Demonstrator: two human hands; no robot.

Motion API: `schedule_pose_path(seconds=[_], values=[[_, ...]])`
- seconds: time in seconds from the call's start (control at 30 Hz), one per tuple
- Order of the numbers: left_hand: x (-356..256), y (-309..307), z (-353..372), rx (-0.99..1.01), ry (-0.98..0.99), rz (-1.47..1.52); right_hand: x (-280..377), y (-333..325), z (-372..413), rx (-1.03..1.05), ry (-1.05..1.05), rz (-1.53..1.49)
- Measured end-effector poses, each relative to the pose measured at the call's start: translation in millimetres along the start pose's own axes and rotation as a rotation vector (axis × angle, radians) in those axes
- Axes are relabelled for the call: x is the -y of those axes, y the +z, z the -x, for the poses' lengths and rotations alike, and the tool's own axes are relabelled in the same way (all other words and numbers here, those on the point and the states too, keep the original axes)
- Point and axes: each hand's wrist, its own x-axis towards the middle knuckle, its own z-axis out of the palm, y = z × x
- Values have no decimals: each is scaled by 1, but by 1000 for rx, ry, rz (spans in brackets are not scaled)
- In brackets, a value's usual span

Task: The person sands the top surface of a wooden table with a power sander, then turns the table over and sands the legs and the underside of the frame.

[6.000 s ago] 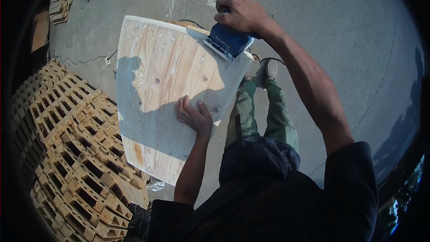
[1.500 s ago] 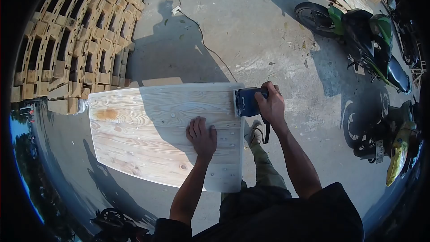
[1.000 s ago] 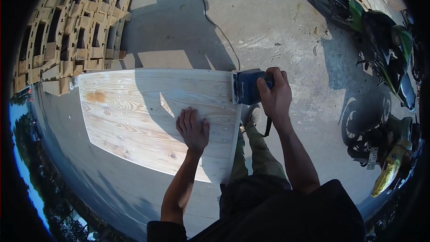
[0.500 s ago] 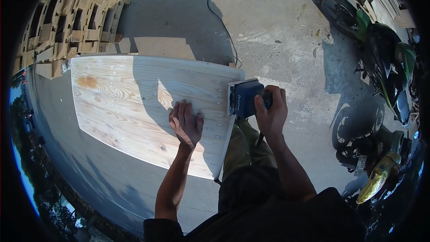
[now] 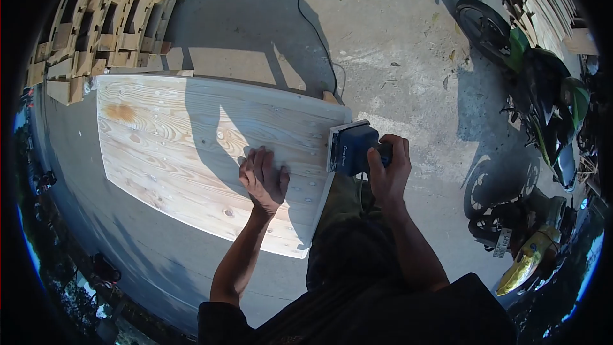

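Note:
A pale wooden panel (image 5: 159,147) with visible grain and knots lies in front of me, partly in shadow. My left hand (image 5: 263,179) rests on its face with the fingers spread. My right hand (image 5: 389,169) is wrapped round the handle of a blue electric sander (image 5: 356,148). The sander is turned on its side, its flat pad against the panel's right edge. An orange-brown stain (image 5: 119,112) marks the panel's far left corner.
Stacked wooden pallets (image 5: 108,19) stand at the upper left. A black cord (image 5: 308,22) runs over the concrete floor (image 5: 408,83) behind the panel. At right are a green and black motorcycle (image 5: 543,83), another motorcycle with a yellow part (image 5: 530,259), and stacked boards (image 5: 546,0).
The sander in my right hand has moved slightly towards me along the panel's right edge. My left hand stays on the panel. The whole view has shifted a little.

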Motion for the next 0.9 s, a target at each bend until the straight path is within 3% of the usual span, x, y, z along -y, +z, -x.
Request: schedule_pose_path(seconds=[0.17, 0.23, 0.27, 0.37, 0.5, 0.63, 0.8, 0.9], values=[[7, 7, 2, -18, 20, 8, 42, -10, -102, 121, -52, 127], [6, 5, 3, -20, 6, 4, 58, -6, -138, 378, -235, 189], [5, 3, 3, 1, -2, -1, 67, 3, -154, 392, -241, 191], [8, 3, -1, 2, -4, -1, 103, 41, -197, 784, -342, 383], [8, 5, 0, 1, -29, 18, 149, 112, -206, 902, -515, 393], [12, 5, 5, -2, -7, 31, 167, 135, -209, 973, -558, 361], [10, 5, 2, -40, -48, 35, 121, 61, -202, 917, -534, 365], [10, 4, 2, -34, -68, 21, 95, 8, -183, 770, -428, 405]])
